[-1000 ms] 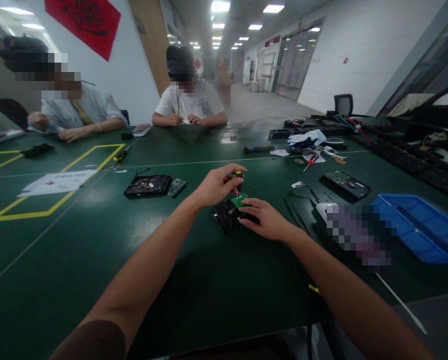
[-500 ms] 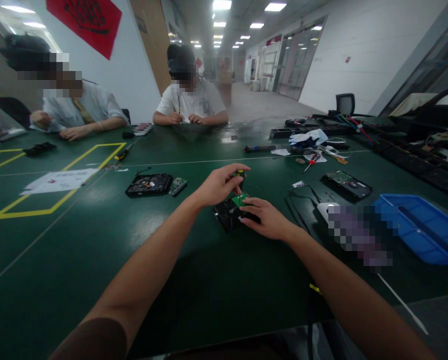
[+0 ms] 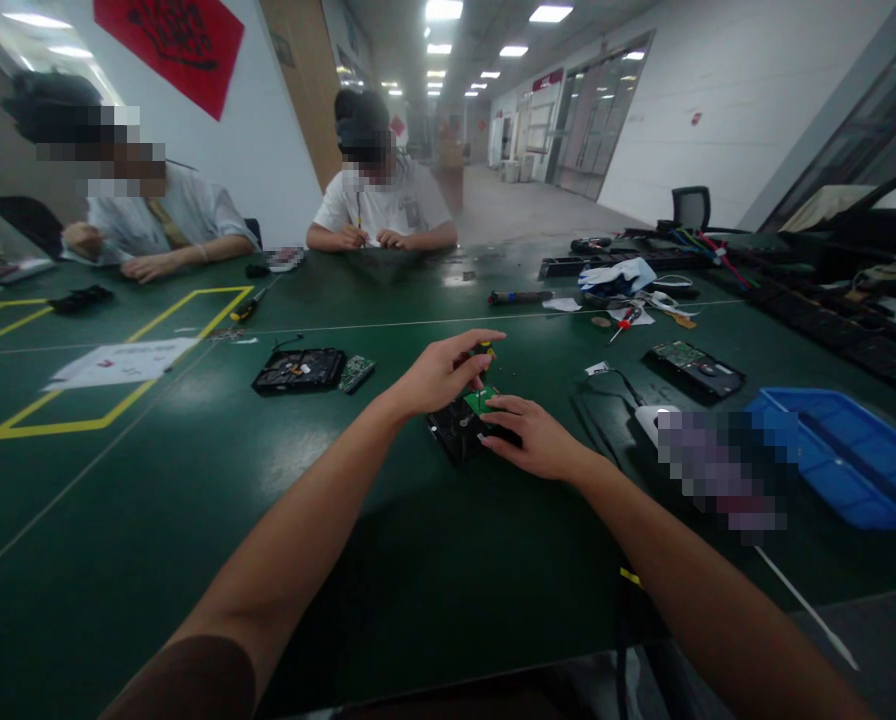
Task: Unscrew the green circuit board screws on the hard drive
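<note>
In the middle of the table a black hard drive (image 3: pixel 454 432) lies with a green circuit board (image 3: pixel 480 401) on its far side. My left hand (image 3: pixel 442 374) is closed around a small screwdriver (image 3: pixel 485 349) with a yellow and black handle. It stands roughly upright over the board, its tip partly hidden by my fingers. My right hand (image 3: pixel 532 436) grips the drive and board from the right, fingers curled over the edge. Left of them sit another opened hard drive (image 3: pixel 299 370) and a loose circuit board (image 3: pixel 356 374).
On the right are a third hard drive (image 3: pixel 694 370), a blue tray (image 3: pixel 853 460), a blurred white-ended device with a cable (image 3: pixel 605 430), and a red screwdriver (image 3: pixel 626 322). A yellow-handled screwdriver (image 3: pixel 245 305) and paper sheet (image 3: pixel 122 362) lie left. Two people sit across the table.
The screwdriver's handle and my left fingers have shifted very slightly as they work it over the board. My right hand and the drive have stayed in place.
</note>
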Action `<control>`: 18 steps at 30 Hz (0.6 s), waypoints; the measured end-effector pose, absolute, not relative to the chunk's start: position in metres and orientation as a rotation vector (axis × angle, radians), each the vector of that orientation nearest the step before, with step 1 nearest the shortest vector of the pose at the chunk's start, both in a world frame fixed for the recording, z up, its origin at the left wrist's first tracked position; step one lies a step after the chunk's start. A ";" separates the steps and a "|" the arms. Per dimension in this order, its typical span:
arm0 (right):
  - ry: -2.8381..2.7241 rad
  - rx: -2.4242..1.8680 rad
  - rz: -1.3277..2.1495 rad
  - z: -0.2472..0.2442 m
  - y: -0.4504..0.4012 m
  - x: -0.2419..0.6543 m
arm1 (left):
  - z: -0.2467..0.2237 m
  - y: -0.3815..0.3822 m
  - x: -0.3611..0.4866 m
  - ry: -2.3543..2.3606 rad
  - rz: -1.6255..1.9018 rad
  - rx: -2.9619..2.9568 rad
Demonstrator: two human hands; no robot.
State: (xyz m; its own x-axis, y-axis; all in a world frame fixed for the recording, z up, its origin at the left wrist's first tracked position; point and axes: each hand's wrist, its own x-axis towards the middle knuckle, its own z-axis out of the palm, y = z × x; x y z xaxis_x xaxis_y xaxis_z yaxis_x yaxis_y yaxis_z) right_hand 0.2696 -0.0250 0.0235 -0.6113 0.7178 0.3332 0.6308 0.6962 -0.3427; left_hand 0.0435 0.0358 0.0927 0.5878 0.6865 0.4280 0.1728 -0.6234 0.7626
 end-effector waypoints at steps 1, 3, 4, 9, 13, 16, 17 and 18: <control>-2.462 -1.040 0.267 0.024 -0.025 0.270 | 0.093 0.036 0.043 0.676 0.956 2.138; -2.464 -1.037 0.272 0.024 -0.025 0.269 | 0.093 0.036 0.043 0.685 0.963 2.138; -2.462 -1.035 0.273 0.024 -0.025 0.269 | 0.093 0.036 0.043 0.693 0.976 2.129; -2.454 -1.034 0.269 0.024 -0.025 0.269 | 0.086 0.039 0.047 0.760 1.062 2.039; -2.468 -1.042 0.273 0.025 -0.025 0.269 | 0.085 0.038 0.049 0.785 1.078 1.999; -2.469 -1.041 0.270 0.024 -0.025 0.270 | 0.087 0.037 0.048 0.756 1.063 2.030; -2.465 -1.039 0.270 0.024 -0.025 0.270 | 0.088 0.037 0.048 0.742 1.054 2.060; -2.461 -1.036 0.269 0.023 -0.024 0.270 | 0.089 0.037 0.047 0.724 1.042 2.090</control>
